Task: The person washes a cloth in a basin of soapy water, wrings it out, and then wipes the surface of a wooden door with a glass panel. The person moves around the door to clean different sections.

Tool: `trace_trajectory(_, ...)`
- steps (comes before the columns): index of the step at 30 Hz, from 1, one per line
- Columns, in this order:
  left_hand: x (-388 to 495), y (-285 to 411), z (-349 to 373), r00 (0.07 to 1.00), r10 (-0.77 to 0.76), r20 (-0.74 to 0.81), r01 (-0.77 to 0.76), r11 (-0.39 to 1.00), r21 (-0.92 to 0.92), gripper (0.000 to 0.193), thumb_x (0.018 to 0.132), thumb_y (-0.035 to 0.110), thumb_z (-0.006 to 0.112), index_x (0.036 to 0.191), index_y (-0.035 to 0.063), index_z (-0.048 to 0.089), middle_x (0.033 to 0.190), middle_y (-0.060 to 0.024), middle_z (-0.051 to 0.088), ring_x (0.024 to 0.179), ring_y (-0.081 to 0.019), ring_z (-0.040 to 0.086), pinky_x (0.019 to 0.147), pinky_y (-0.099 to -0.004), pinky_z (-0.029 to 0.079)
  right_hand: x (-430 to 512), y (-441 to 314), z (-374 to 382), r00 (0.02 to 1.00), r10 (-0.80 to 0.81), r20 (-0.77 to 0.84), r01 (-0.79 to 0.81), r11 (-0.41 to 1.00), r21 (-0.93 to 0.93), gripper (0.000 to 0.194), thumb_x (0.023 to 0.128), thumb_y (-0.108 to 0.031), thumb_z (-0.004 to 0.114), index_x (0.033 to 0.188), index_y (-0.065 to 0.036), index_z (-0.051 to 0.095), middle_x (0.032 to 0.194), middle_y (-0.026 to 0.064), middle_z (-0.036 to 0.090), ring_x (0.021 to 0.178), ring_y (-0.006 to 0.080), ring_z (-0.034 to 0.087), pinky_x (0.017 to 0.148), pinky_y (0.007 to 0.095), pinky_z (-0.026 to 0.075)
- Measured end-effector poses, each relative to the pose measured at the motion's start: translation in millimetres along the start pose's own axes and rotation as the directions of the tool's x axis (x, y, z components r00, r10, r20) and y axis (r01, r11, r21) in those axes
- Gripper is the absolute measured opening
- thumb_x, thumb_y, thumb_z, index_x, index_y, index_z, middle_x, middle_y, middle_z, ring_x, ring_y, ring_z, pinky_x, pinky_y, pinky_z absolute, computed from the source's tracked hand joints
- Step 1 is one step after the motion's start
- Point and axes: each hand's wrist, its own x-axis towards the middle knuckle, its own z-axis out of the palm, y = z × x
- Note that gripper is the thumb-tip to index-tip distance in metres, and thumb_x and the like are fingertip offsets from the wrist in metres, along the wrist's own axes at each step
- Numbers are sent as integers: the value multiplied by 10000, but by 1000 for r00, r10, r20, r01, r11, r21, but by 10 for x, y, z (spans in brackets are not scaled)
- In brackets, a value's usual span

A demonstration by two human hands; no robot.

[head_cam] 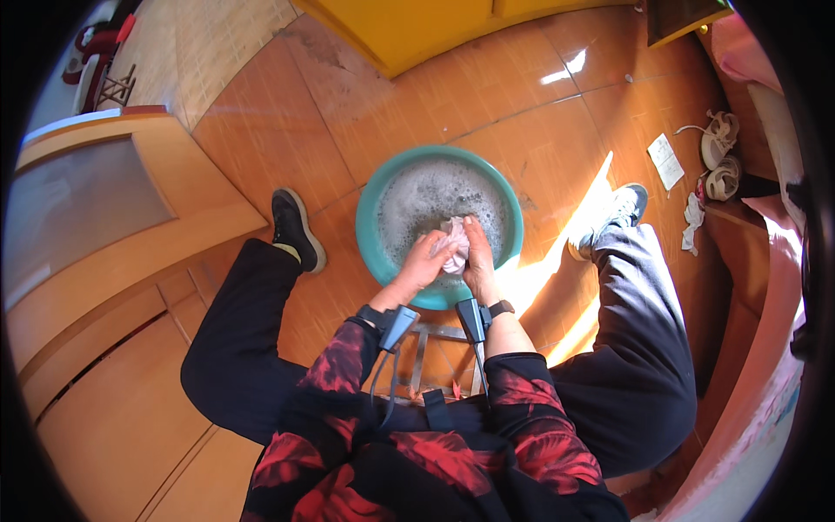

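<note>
A round teal basin (366, 215) stands on the tiled floor between my feet, holding water covered with white suds (424, 189). Over its near part I hold a bunched, wet, pale pink cloth (455, 246) between both hands. My left hand (425, 258) grips the cloth from the left, its fingers curled onto it. On the cloth's right side, my right hand (479, 251) presses with its thumb and fingers. The underside of the cloth and some fingertips are hidden. Each wrist wears a strapped device with a cable.
A metal-framed stool (421, 359) shows between my legs. Wooden furniture with a frosted panel (150, 196) stands left, a yellow cabinet (430, 32) at the far side. At the right lie a paper sheet (665, 162), crumpled tissue (691, 225) and pale shoes (719, 140), beside a pink-draped bed (750, 365).
</note>
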Motion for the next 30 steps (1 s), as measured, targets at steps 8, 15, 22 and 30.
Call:
trace_trajectory(8, 177, 25, 273, 939, -14, -343, 57, 991, 118, 412, 891, 406, 655, 1070, 36, 624, 1059, -229, 616, 995, -410, 602, 865, -439, 478, 20, 120, 175, 999, 51, 1, -51, 998, -22, 293, 1012, -225, 463, 1226, -32, 515, 1081, 95, 623, 954, 192, 614, 831, 337, 519)
trace_trajectory(15, 465, -355, -65, 936, -170, -307, 233, 955, 182, 500, 949, 505, 497, 1144, 77, 664, 1112, -210, 640, 1030, -423, 601, 857, -471, 477, 30, 134, 149, 999, -28, -45, 12, 947, -321, 248, 968, -218, 548, 1156, -57, 571, 1024, 42, 630, 899, 139, 591, 772, 291, 495)
trace_trajectory(22, 473, -948, 140, 831, -356, -427, 406, 913, 30, 505, 943, 331, 596, 1372, 80, 507, 1339, -258, 473, 1213, -394, 496, 1027, -441, 406, 30, 133, 24, 997, -31, -71, -9, 864, -504, 622, 946, -345, 588, 1498, -131, 397, 1482, 125, 419, 1368, 247, 401, 1104, 426, 322)
trace_trajectory(30, 140, -375, 355, 990, -50, -134, 24, 982, -187, 294, 896, 134, 682, 1148, 32, 571, 1122, -90, 625, 1007, -168, 597, 861, -310, 482, 67, 108, 26, 989, 144, -25, -143, 989, 44, 313, 1031, -294, 444, 1236, -86, 559, 1158, 75, 622, 1045, 203, 597, 905, 355, 502)
